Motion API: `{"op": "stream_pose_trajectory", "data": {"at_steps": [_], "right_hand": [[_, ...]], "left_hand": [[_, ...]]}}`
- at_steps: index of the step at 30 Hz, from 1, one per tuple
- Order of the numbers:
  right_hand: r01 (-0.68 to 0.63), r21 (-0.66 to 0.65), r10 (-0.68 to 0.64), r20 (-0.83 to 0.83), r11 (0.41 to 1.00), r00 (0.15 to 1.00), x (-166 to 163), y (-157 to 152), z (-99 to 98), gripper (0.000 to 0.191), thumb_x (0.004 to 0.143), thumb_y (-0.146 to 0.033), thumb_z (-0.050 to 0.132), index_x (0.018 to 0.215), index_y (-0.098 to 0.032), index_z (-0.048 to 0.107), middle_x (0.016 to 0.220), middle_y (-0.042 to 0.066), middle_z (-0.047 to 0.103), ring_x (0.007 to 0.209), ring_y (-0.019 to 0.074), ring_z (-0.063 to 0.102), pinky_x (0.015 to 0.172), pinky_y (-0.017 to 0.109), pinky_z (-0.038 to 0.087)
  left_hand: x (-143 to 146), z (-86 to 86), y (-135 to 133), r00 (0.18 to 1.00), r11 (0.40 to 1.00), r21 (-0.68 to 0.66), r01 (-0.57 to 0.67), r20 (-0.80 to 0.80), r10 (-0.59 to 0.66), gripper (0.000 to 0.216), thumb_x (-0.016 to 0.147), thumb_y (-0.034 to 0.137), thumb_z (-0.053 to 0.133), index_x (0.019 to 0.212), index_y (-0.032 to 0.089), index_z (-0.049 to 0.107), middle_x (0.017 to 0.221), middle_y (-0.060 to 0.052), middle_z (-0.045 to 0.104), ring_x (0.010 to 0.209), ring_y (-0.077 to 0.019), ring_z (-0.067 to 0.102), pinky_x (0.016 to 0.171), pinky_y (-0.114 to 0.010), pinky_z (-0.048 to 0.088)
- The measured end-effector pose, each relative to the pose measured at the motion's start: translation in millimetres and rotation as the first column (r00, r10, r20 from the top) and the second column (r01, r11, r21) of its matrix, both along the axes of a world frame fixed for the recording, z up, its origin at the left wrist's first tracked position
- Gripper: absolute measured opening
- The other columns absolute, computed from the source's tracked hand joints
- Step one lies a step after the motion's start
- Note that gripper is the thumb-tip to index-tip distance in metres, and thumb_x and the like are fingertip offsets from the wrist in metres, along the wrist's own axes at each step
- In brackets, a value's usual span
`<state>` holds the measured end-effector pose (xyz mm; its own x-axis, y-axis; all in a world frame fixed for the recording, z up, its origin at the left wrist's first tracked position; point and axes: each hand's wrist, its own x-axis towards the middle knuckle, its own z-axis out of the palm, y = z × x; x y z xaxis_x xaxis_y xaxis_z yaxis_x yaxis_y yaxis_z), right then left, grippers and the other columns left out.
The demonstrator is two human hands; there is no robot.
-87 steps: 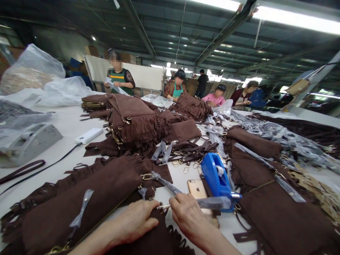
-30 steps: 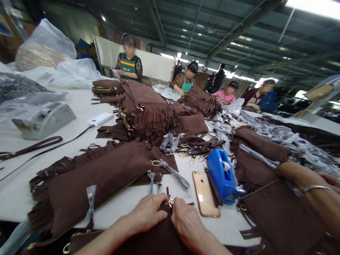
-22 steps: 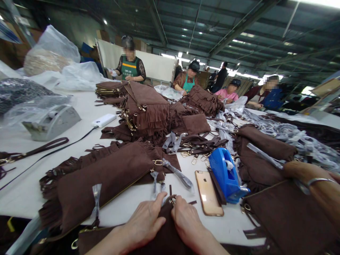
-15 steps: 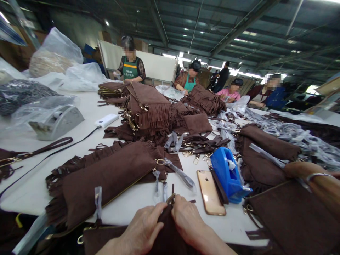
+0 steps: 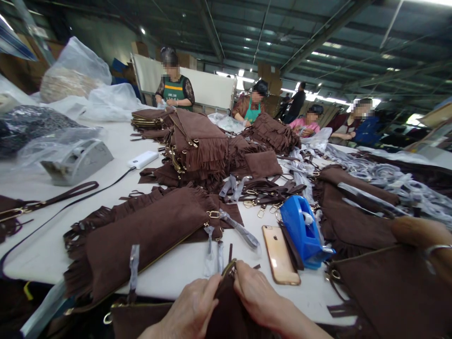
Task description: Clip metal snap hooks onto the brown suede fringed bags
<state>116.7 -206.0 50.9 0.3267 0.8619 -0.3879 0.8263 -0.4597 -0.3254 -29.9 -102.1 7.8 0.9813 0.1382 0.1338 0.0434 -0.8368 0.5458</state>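
At the table's front edge, a brown suede bag (image 5: 228,306) is held upright between my two hands. My left hand (image 5: 194,301) is closed on its left side, thumb on the zipper edge. On the other side, my right hand (image 5: 259,292) pinches the same bag close to the zipper's end, where a bit of metal shows. The lower part of this bag runs out of view. Left of it lies a large brown fringed bag (image 5: 141,235) with a brass zipper and plastic-wrapped straps. Another brown bag (image 5: 151,318) sits partly under my left forearm.
A phone (image 5: 281,256) and a blue tape dispenser (image 5: 303,230) are right of my hands. A co-worker's hand (image 5: 418,230) handles a brown bag (image 5: 391,287) at far right. Stacked fringed bags (image 5: 201,132), a grey dispenser (image 5: 79,162) and a white power bank (image 5: 143,160) stand farther back.
My hands have shifted slightly right with the bag, and more of its zipper edge shows between them. The co-worker's hand at the right has moved a little to the right.
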Motion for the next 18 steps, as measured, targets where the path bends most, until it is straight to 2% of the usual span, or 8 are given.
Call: {"op": "stream_pose_trajectory", "data": {"at_steps": [3,6,8,10,13,16,18], "right_hand": [[-0.005,0.001,0.005,0.012,1.0,1.0,0,-4,-2.5,0.023,0.082,-0.011,0.029,0.095,-0.009,0.047,0.087,0.016,0.061,0.074,0.025,0.058,0.056,0.032,0.032],[-0.074,0.023,0.075,-0.041,0.997,0.996,1,-5,-5.7,0.021,0.082,-0.01,0.03,0.093,-0.011,0.047,0.089,0.013,0.06,0.074,0.0189,0.055,0.059,0.028,0.036],[-0.122,0.043,0.126,-0.094,0.992,0.988,3,-6,-6.8,0.019,0.083,-0.01,0.029,0.087,-0.014,0.047,0.089,0.008,0.06,0.073,0.014,0.054,0.061,0.023,0.038],[-0.119,0.049,0.124,-0.098,0.992,0.987,7,-8,-8.4,0.019,0.084,-0.01,0.029,0.084,-0.015,0.047,0.088,0.007,0.06,0.073,0.0132,0.053,0.061,0.022,0.038],[0.02,0.05,-0.02,0.008,0.999,1.0,19,-16,-14.7,0.019,0.083,-0.009,0.027,0.088,-0.014,0.045,0.083,0.01,0.06,0.07,0.0186,0.056,0.057,0.028,0.033],[0.167,0.087,-0.177,0.118,0.982,0.977,35,-29,-24.0,0.024,0.084,-0.008,0.019,0.09,-0.015,0.041,0.079,0.011,0.06,0.069,0.0223,0.057,0.056,0.032,0.027],[0.21,0.118,-0.226,0.143,0.971,0.963,41,-37,-29.2,0.023,0.086,-0.011,0.018,0.087,-0.018,0.04,0.077,0.01,0.06,0.068,0.0221,0.058,0.057,0.032,0.026]], "left_hand": [[-2,-9.0,-5,0.995,0.993,0.113,0.041,0.087,-0.051,0.042,0.077,0.003,0.039,0.118,0.013,0.037,0.083,-0.011,0.064,0.072,-0.0227,0.061,0.062,-0.032,0.05],[-2,-19.1,-12,0.984,0.975,0.207,0.076,0.144,-0.108,0.043,0.079,0.004,0.035,0.122,0.011,0.035,0.075,-0.009,0.063,0.063,-0.0213,0.058,0.054,-0.031,0.047],[-4,-23.1,-14,0.98,0.973,0.217,0.075,0.165,-0.113,0.044,0.079,0.003,0.034,0.123,0.012,0.034,0.073,-0.008,0.062,0.06,-0.0206,0.057,0.053,-0.031,0.046],[-7,-24.4,-13,0.984,0.987,0.155,0.047,0.162,-0.073,0.046,0.078,0.003,0.036,0.122,0.014,0.032,0.078,-0.008,0.063,0.065,-0.0206,0.058,0.058,-0.03,0.047],[-19,-24.9,-6,0.995,1.0,0.024,-0.012,0.095,0.009,0.046,0.076,0.005,0.044,0.119,0.017,0.035,0.089,-0.008,0.064,0.077,-0.0197,0.059,0.069,-0.028,0.047],[-34,-29.1,7,1.0,0.999,0.036,-0.02,0.012,0.019,0.023,0.08,0.022,0.053,0.102,0.023,0.047,0.081,-0.002,0.064,0.071,-0.0187,0.059,0.066,-0.027,0.045],[-42,-30.5,13,0.999,1.0,0.021,-0.012,-0.045,0.013,0.018,0.079,0.032,0.056,0.096,0.026,0.051,0.079,0.0,0.064,0.07,-0.0183,0.058,0.066,-0.027,0.044]]}}
